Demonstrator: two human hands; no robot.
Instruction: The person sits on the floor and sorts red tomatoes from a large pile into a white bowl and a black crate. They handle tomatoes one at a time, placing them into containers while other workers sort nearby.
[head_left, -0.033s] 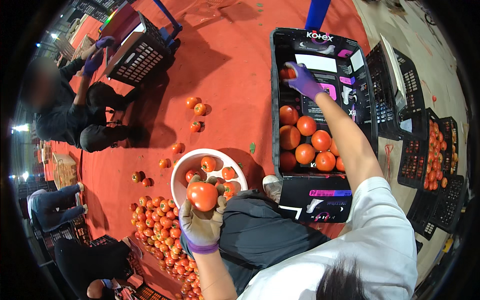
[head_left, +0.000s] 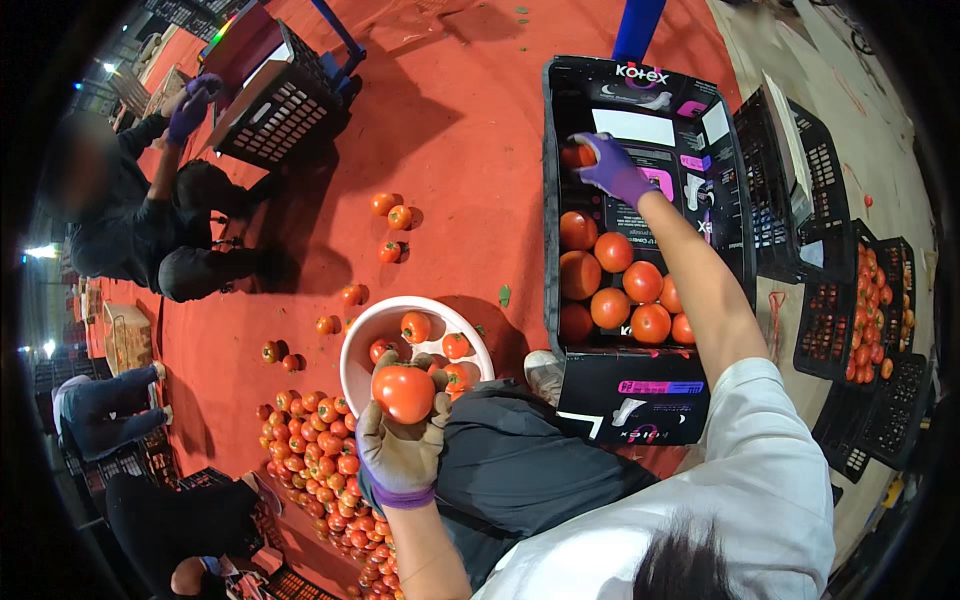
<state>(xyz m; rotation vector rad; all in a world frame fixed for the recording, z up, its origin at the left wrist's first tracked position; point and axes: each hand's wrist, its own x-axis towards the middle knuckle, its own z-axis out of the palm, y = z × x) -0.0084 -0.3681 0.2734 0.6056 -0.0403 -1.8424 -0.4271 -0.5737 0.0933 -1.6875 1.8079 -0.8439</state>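
Note:
My left hand [head_left: 402, 452], in a pale glove with a purple cuff, cups a large red tomato [head_left: 403, 393]. It is held over the near side of a white basin [head_left: 352, 365], where several other tomatoes [head_left: 415, 326] lie. My right hand [head_left: 612, 172], gloved in purple, reaches into a black crate [head_left: 548, 120] lined with dark printed cardboard. Its fingers close over a red tomato [head_left: 574, 156] by the crate's far left corner; the palm side is hidden. Several big tomatoes [head_left: 642, 282] sit in the crate's near half.
A heap of tomatoes [head_left: 312, 450] lies left of my legs on the red floor covering [head_left: 460, 130], with loose ones [head_left: 383, 204] beyond. Black crates [head_left: 790, 190] stand at the right. At the left, a seated person [head_left: 130, 220] works by another crate [head_left: 275, 110].
My right hand has shifted very slightly nearer, still on its tomato. My left hand stays nearly in place. The seated person's gloved hands have come closer together.

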